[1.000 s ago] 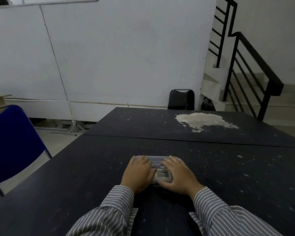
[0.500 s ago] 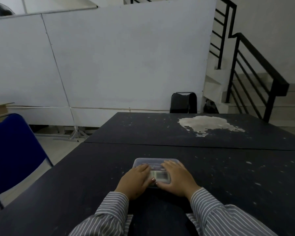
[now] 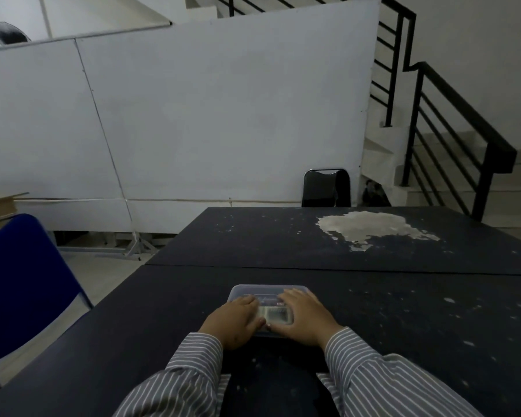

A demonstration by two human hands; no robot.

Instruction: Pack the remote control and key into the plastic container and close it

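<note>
A clear plastic container [image 3: 268,289] with its lid on sits on the dark table [image 3: 418,332] right in front of me. Both hands lie flat on the lid. My left hand [image 3: 235,322] covers its left near part and my right hand [image 3: 306,319] its right near part, thumbs meeting at the near edge. Through the lid, between the hands, a pale rectangular thing shows, probably the remote control [image 3: 275,314]. I cannot make out the key.
A blue chair [image 3: 21,281] stands at the table's left side. A second table with a worn pale patch [image 3: 370,227] adjoins beyond, with a black chair [image 3: 327,188] behind it. A staircase with a black railing [image 3: 451,139] rises at the right.
Both hands have slid back toward me along the lid, uncovering the container's far half. The camera has tilted up a little. The container stays in place.
</note>
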